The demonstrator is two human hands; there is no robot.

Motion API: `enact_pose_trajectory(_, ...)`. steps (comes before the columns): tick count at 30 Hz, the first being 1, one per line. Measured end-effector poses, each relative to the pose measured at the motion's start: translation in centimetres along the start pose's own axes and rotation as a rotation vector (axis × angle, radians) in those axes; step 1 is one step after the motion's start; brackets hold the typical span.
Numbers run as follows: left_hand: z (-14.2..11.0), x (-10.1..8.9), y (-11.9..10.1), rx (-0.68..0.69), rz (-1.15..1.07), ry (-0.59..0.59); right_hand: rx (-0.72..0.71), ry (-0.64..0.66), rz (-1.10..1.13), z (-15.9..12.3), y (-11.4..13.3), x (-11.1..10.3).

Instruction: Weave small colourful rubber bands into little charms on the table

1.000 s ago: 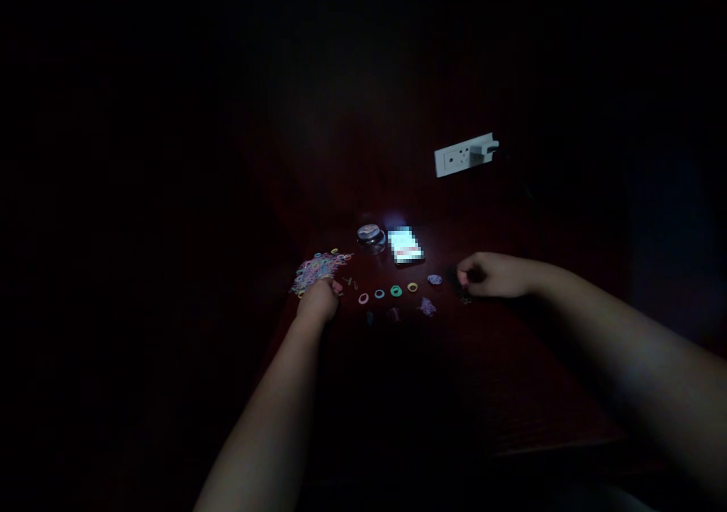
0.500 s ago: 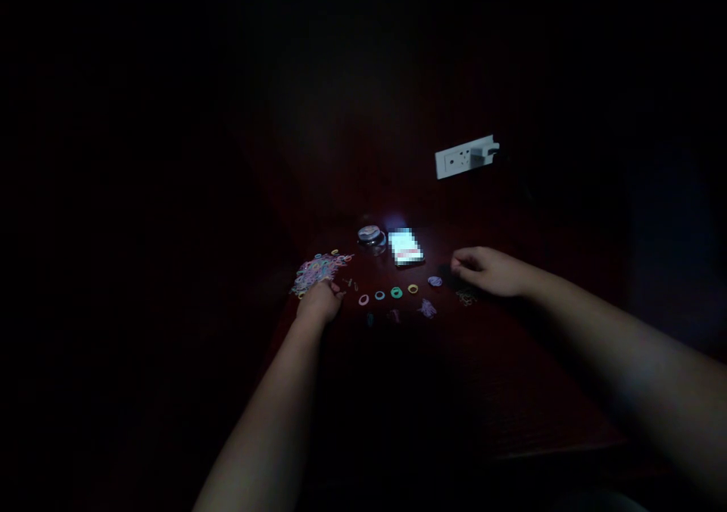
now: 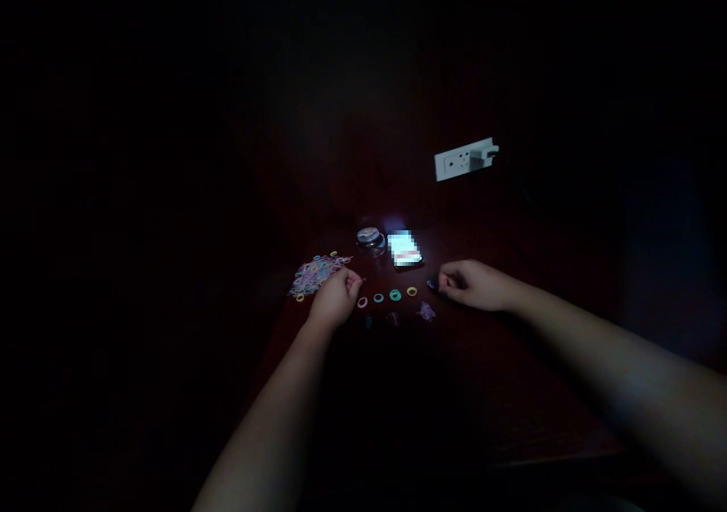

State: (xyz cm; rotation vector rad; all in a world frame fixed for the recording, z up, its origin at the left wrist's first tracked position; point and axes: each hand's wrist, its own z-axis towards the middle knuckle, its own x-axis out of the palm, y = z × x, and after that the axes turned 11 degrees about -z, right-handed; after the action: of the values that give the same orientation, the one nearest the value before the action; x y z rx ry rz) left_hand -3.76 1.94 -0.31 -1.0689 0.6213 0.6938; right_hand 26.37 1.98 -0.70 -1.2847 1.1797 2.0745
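My left hand [image 3: 335,298] is closed in a pinch just right of a heap of small coloured elastic bands [image 3: 314,276]. A tiny pale thing shows at its fingertips, too small to name. Across the table, my right hand [image 3: 475,283] is also closed, its fingertips at a small purple bundle [image 3: 430,283] that they partly cover. Whether they grip anything is hidden. Between the hands lie a pink ring [image 3: 363,302], a blue ring [image 3: 379,298], a green ring [image 3: 395,295] and a yellow ring [image 3: 412,291]. Nearer me is a loose purple cluster of bands [image 3: 426,312].
A lit phone [image 3: 405,248] lies behind the rings, beside a round clear jar [image 3: 371,240]. A white power socket [image 3: 463,160] with a plug in it is on the wall behind. The surroundings are very dark.
My left hand has moved right and slightly up, away from the heap's front edge. My right hand has shifted left and a little down, now partly covering the purple bundle.
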Motion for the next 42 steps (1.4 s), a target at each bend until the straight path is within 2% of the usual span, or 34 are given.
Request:
enact_pose_trajectory(5,-1.3,1.7,-4.4,0.368,-0.074,0.14,-0.132,-0.062,0.099,0.0,2.3,1.1)
enact_pose_trajectory(10,-2.6,2.4,-7.1,0.507,-0.07,0.244,-0.192,-0.065,0.153,-0.4,3.5,1.3)
enact_pose_trajectory(30,-3.0,2.2,-7.4,0.46,-0.044,0.209,-0.188,-0.017,0.233,-0.5,2.4,1.6)
enact_pose_trajectory(42,-3.0,2.5,-7.5,0.487,-0.072,0.204,-0.185,-0.014,0.229,-0.3,2.1,1.8)
